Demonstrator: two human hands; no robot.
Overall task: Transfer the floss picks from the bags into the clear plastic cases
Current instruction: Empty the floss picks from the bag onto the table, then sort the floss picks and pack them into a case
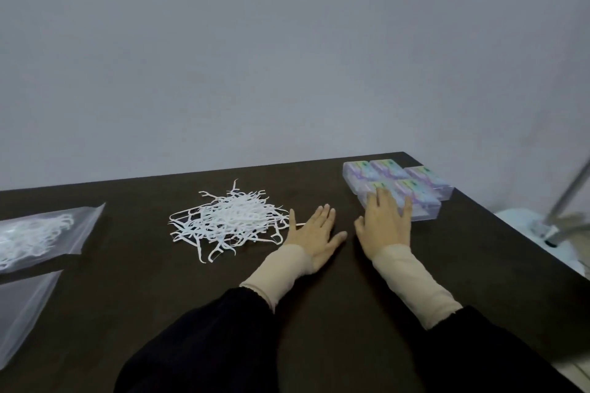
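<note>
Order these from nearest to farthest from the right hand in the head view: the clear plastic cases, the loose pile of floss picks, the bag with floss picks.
1. Clear plastic cases: under the fingertips of the right hand, far right.
2. Loose pile of floss picks: table centre, beyond the left hand.
3. Bag with floss picks: far left edge.

Five clear plastic cases; two bags; one floss-pick pile; two hands.

I see 2 bare hands, left hand and right hand, beige cuffs under loose black sleeves.
</note>
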